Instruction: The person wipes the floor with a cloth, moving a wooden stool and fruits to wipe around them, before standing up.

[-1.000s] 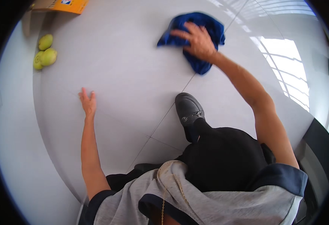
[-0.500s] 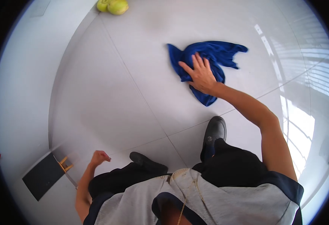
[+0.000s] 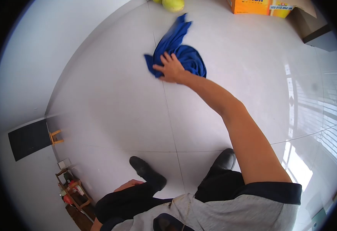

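Note:
A crumpled blue cloth (image 3: 193, 61) lies on the pale tiled floor (image 3: 110, 96), one end trailing away from me to the upper part of the view. My right hand (image 3: 171, 69) rests on the cloth's near left part, palm down, with its fingers spread over the fabric. Beside my left knee, my left hand (image 3: 129, 185) shows only in part; the trouser leg hides most of it, and its fingers cannot be made out. It is nearest to my left dark shoe (image 3: 147, 173).
Green-yellow round fruits (image 3: 173, 4) sit at the top edge. An orange printed carton (image 3: 249, 7) and an open brown box (image 3: 310, 21) stand at upper right. A white wall (image 3: 34, 57) runs along the left, with a wooden shelf (image 3: 74, 192) of items at lower left.
My right hand and the cloth have moved forward and left over the floor, and the cloth has twisted. My left hand has come in against my leg. The view has shifted, bringing the boxes in.

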Demonstrator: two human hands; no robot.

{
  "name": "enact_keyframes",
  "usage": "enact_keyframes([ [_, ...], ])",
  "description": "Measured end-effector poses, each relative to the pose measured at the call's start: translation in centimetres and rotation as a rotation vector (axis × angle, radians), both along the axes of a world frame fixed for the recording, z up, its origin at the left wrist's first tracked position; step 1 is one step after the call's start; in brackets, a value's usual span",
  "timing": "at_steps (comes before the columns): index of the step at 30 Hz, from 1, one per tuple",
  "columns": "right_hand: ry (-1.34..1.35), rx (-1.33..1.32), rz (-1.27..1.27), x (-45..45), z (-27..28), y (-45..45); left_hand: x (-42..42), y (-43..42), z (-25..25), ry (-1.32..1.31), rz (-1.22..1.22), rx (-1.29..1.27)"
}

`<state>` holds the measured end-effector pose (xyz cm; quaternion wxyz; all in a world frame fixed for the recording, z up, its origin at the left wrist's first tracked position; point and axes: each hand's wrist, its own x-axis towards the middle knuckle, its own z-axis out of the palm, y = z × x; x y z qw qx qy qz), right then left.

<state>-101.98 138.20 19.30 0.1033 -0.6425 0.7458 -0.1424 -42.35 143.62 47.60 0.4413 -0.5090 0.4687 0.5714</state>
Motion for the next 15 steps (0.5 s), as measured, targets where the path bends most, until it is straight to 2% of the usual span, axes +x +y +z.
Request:
enact_keyframes([
  [4, -0.052, -0.163, 0.376, 4.0, -0.3, 6.6, -24.2, 3.0, -11.7, 0.166, -0.03, 0.138],
  [6, -0.082, -0.156, 0.475, 4.8, -0.4, 11.1, -28.5, 1.7, -13.8, 0.259, -0.037, 0.229],
  [7, -0.097, -0.134, 0.526, 4.7, -0.2, 13.3, -28.5, 0.8, -16.6, 0.374, -0.041, 0.214],
  [8, -0.116, -0.096, 0.577, 4.4, -0.1, 15.4, -30.0, -0.1, -17.5, 0.525, -0.112, 0.0],
  [11, -0.152, -0.008, 0.602, 2.4, 1.3, 19.8, -34.4, -2.9, -19.7, 0.681, -0.079, -0.484],
  [14, -0.125, 0.056, 0.448, 1.1, 1.4, 18.2, -38.3, -5.9, -21.6, 0.895, -0.204, -0.986],
  [15, -0.088, 0.094, 0.366, 0.2, 1.6, 16.7, -39.3, -6.7, -22.7, 0.905, -0.193, -0.977],
])
